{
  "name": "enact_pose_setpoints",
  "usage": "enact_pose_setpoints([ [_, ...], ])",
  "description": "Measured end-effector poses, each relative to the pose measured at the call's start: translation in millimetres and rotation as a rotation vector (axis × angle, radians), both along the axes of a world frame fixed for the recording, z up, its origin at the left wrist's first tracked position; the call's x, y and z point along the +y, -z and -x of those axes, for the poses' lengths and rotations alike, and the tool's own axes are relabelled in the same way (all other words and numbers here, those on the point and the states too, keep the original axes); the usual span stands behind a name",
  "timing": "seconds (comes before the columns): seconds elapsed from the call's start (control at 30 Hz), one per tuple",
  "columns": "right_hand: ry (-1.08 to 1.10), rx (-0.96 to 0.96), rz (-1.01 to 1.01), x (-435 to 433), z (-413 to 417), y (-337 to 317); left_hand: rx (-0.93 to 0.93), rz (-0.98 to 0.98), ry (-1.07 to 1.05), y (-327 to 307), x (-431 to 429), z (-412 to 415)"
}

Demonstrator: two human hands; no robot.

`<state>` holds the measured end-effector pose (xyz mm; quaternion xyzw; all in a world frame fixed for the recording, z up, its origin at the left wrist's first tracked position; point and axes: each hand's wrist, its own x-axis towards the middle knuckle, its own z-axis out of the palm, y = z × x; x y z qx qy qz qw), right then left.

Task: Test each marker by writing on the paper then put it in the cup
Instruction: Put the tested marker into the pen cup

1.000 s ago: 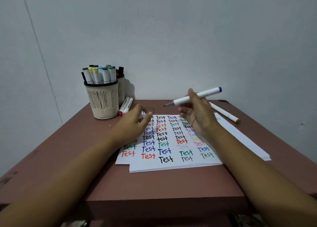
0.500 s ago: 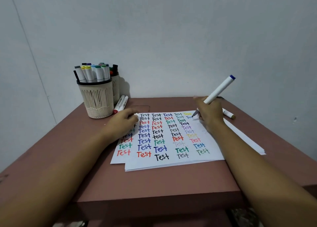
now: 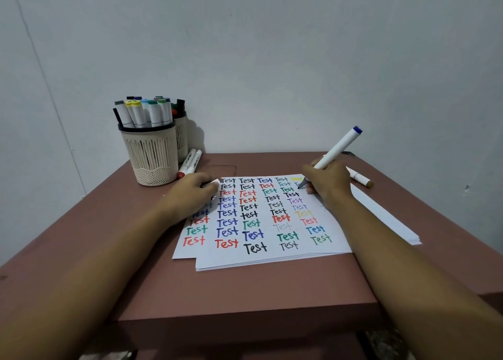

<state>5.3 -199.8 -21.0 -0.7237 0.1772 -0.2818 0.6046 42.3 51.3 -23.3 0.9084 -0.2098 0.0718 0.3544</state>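
My right hand (image 3: 328, 184) grips a white marker (image 3: 336, 150) with a blue end cap, its tip touching the white paper (image 3: 261, 253) near the top right column of coloured "Test" words. My left hand (image 3: 192, 193) rests curled on the paper's upper left corner, with something small and white, perhaps a cap, showing at its fingertips. A beige slatted cup (image 3: 151, 154) full of several markers stands at the back left of the table.
A second cup (image 3: 181, 136) stands behind the first. Two markers (image 3: 190, 162) lie beside the cups. Another white marker (image 3: 359, 178) lies behind my right hand. Spare sheets (image 3: 386, 218) stick out at the right. The brown table (image 3: 245, 299) backs onto a wall.
My right hand turned the marker from level in the air to tip-down and brought it onto the paper. My left hand stayed on the paper's upper left corner.
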Motion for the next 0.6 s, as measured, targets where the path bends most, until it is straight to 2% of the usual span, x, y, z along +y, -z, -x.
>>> enact_pose_setpoints([
  [0.2, 0.063, 0.023, 0.085, 2.4, -0.8, -0.2, 0.016, -0.007, 0.001, -1.0, -0.4, 1.1],
  [0.37, 0.041, 0.015, 0.032, -1.4, -1.3, 0.4, 0.011, -0.018, 0.000, -1.9, -1.3, 1.9],
  [0.6, 0.030, 0.060, 0.097, 2.2, -0.2, -2.4, 0.019, -0.013, 0.006, -1.6, -0.5, 2.1],
])
